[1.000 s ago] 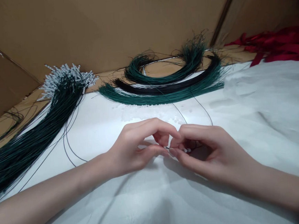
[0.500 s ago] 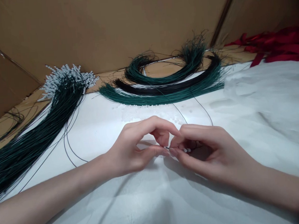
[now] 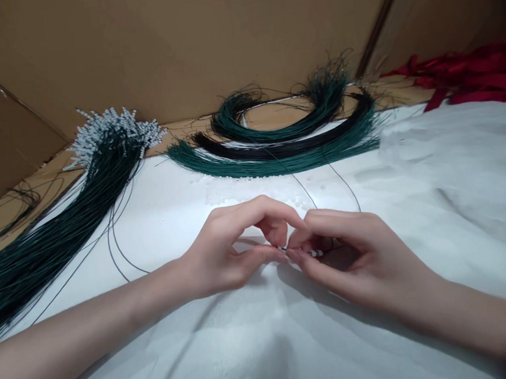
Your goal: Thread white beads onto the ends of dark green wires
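Observation:
Over the white sheet, my left hand (image 3: 235, 243) pinches a thin dark wire (image 3: 284, 249) between thumb and fingers. Right against it, the fingertips of my right hand (image 3: 358, 245) are closed on the same wire. A few small white beads (image 3: 316, 253) show under the curled fingers of the right hand. How the beads sit on the wire is mostly hidden by the fingers. Beyond the right hand, a dark strand (image 3: 344, 180) curves up toward the bundles at the back.
At left lies a thick bundle of dark green wires (image 3: 75, 221) with white beaded tips (image 3: 114, 130). Curved green and black wire bundles (image 3: 277, 161) lie behind loose white beads (image 3: 252, 181). Red ribbons (image 3: 480, 75) are piled at back right, near crumpled translucent sheeting (image 3: 460, 155). Cardboard walls (image 3: 180, 49) enclose the back.
Both hands keep almost the same place and pinch. Slightly more of the white beads shows beneath the right fingers.

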A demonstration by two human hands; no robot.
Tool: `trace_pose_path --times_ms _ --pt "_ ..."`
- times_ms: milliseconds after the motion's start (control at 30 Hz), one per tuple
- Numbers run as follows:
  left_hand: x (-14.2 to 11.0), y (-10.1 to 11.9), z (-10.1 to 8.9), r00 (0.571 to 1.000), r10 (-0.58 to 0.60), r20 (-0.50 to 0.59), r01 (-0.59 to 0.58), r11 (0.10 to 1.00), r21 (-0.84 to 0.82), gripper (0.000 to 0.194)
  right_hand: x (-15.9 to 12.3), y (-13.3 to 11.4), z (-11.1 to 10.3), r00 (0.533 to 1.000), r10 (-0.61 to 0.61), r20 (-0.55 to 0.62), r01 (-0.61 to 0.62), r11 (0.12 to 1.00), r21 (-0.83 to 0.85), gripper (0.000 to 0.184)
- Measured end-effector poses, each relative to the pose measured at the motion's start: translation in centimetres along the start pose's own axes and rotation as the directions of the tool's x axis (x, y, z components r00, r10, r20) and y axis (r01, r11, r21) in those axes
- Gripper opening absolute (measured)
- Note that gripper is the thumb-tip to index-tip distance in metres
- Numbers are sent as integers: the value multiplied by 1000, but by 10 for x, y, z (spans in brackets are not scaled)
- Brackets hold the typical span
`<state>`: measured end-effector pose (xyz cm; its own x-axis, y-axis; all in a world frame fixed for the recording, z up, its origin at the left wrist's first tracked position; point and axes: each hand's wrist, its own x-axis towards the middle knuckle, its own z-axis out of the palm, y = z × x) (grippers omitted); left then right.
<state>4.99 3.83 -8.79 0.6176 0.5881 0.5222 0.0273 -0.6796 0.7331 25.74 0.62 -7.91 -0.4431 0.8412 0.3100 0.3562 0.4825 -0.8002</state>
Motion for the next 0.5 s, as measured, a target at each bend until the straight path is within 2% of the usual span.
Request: trace_pose_path --times_ms 267,500 --pt "3 3 1 996 63 -62 -56 993 105 27 2 2 -3 997 75 5 -75 997 29 12" --pt "1 5 1 995 66 -78 -58 994 95 30 3 2 -4 988 148 -48 -141 983 118 14"
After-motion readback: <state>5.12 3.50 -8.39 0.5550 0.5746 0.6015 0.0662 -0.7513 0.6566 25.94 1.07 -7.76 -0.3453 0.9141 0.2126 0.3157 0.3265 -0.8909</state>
